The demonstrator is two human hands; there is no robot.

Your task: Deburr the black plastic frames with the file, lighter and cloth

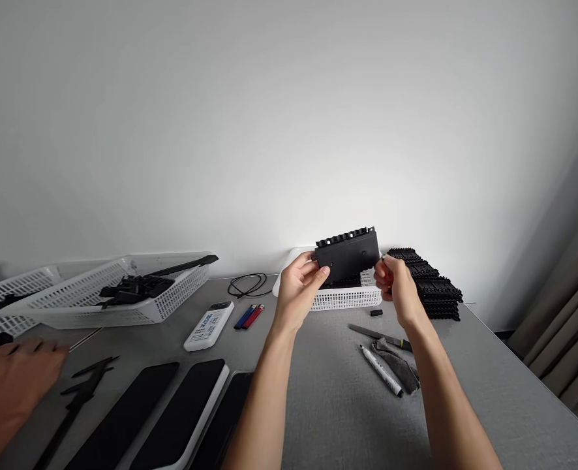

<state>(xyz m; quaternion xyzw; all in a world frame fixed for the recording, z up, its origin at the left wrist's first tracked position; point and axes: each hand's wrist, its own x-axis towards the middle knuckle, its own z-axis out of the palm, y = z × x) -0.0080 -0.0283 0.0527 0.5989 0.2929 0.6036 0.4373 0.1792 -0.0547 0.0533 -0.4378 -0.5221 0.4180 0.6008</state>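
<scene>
Pale wall point(289, 130) backs a gray surface point(328, 405), a white basket point(348, 299) sitting behind the left-hand grip point(299, 284) and stacked black parts point(436, 287) lying right of the right-hand grip point(398, 282). Clamped in the left-hand grip by its left end, a black panel point(350, 254) tilts in front of the basket; the right-hand grip curls around a small, mostly hidden object point(382, 258) beside the panel's right end.

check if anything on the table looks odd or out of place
The marker may be uncapped: its far end looks narrow, and a small black piece, possibly its cap, lies loose in front of the basket. It's too small to be sure. Nothing looks spilled or broken.
</scene>
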